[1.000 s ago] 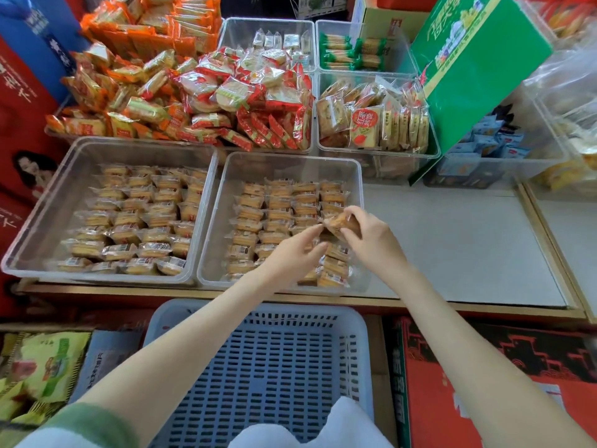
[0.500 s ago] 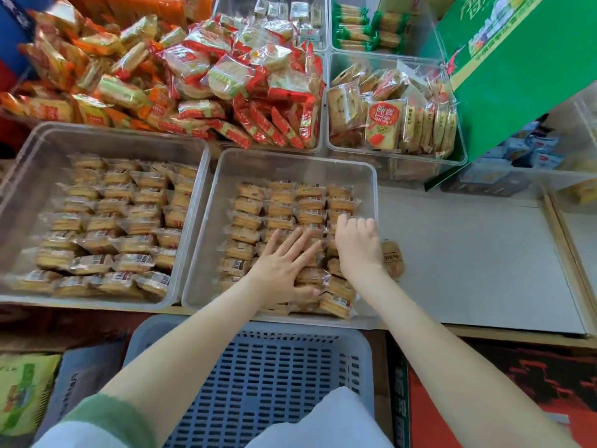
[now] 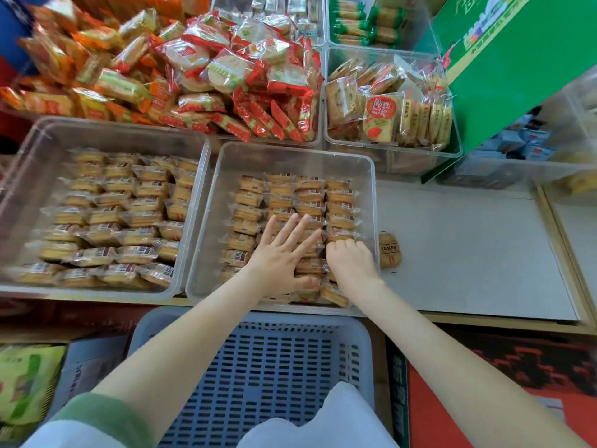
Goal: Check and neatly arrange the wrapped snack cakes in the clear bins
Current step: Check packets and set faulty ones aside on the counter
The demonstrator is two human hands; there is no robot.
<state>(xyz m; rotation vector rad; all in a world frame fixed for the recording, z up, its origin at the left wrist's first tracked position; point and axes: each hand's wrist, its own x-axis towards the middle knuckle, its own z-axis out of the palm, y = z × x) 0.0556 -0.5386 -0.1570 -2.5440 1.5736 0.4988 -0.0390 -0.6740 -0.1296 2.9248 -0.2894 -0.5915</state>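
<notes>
Left hand [image 3: 284, 257] lies flat, fingers spread, on the cakes [image 3: 277, 202] in the middle bin [image 3: 290, 160], apparently steadying the rows. Right hand [image 3: 350, 265] curls over the right column; whether it grips a cake cannot be told. A stray cake [image 3: 390, 253] lies on the table [image 3: 468, 247], just outside the bin. Both hands hide the nearest rows.

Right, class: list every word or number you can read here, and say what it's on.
None reads clearly.
Packet, red round label: Chinese characters, blurred.
Green box: yellow lettering, cut off and blurred.
Loose cake: print blurred.
Cake wrappers: barcodes, digits too small.
</notes>
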